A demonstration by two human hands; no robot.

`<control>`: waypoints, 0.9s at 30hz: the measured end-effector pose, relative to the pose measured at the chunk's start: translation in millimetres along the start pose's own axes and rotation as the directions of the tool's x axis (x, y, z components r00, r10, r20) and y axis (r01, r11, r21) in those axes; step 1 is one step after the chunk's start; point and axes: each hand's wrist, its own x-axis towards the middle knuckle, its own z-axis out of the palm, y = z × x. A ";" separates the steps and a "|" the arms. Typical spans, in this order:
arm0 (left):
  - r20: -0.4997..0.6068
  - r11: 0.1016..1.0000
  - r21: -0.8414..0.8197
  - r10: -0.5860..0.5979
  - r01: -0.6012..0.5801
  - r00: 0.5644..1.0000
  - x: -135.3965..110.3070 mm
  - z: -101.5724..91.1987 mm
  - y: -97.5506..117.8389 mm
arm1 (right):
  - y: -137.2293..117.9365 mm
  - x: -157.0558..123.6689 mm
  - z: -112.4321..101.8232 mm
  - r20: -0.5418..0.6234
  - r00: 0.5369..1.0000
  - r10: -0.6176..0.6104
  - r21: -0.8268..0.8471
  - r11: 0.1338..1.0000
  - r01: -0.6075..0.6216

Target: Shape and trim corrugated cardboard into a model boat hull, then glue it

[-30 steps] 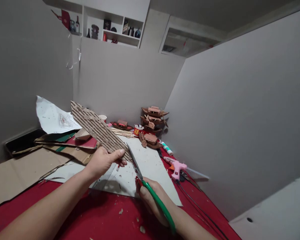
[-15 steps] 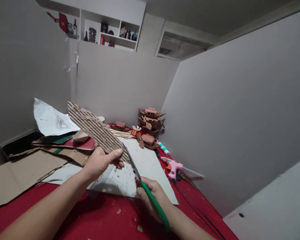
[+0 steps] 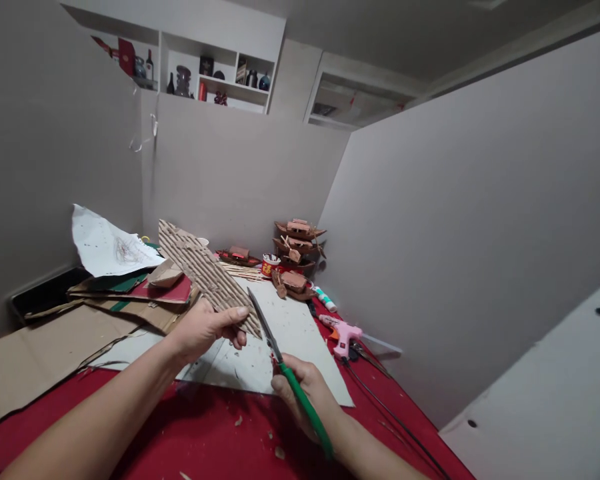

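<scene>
Between thumb and fingers, my left hand [image 3: 210, 328] pinches the near end of a long strip of corrugated cardboard [image 3: 200, 270], its ridges bare and its far end tilted up to the left. My right hand [image 3: 305, 390] is wrapped round the green handles of a pair of scissors [image 3: 303, 403]. The blades point up and left, just right of the cardboard's cut end, apart from it by a small gap. Both hands are above a pale board [image 3: 290, 333] dotted with scraps.
Flattened cardboard [image 3: 55, 343] and a drawn-on paper sheet [image 3: 110, 247] pile up at left. Model boats [image 3: 300, 243] stand stacked at the back, near a red cup [image 3: 271, 265]. A pink glue gun [image 3: 343, 333] with its cord lies right, on red cloth [image 3: 220, 427].
The cardboard strip's far end has shifted right and down. The scissors' blades, earlier at the strip's near end, are now slightly apart from it. The camera view has shifted a little.
</scene>
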 end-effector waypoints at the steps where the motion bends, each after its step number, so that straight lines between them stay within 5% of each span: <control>1: -0.005 1.000 -0.018 -0.001 0.001 1.000 0.5 0.4 -0.7 | 0.4 0.1 0.7 -0.034 0.999 0.000 0.002 1.000 0.000; 5: -0.006 1.000 -0.014 -0.002 0.002 1.000 2.6 -0.4 -4.9 | -4.0 7.8 2.8 -0.213 0.974 0.081 0.139 0.989 -0.052; 8: 0.064 0.998 0.049 -0.044 0.041 0.997 0.9 0.3 -8.8 | -19.7 23.3 2.8 -0.232 0.950 0.211 0.294 0.946 -0.138; 13: 0.275 0.946 0.212 -0.300 0.247 0.914 -5.3 10.0 -12.1 | -44.3 60.5 6.1 -0.237 0.971 0.036 0.168 0.986 0.004; 18: 0.161 0.909 0.318 -0.332 0.270 0.929 -10.3 -2.6 -4.9 | -35.7 95.6 6.0 -0.240 0.966 0.095 0.311 0.950 -0.016; 20: 0.068 0.804 0.566 -0.265 0.182 0.962 -13.0 -17.3 -0.8 | -25.8 104.3 -1.8 -0.304 0.950 0.069 0.372 0.927 0.051; 23: 0.021 0.685 0.718 -0.194 0.120 0.981 -11.7 -35.6 0.1 | -5.8 108.6 -16.7 -0.384 0.920 0.082 0.492 0.861 0.129; 27: 0.081 0.490 0.872 -0.122 -0.011 0.989 -5.3 -28.7 -19.4 | 22.1 105.4 -25.9 -0.439 0.887 0.144 0.528 0.840 0.125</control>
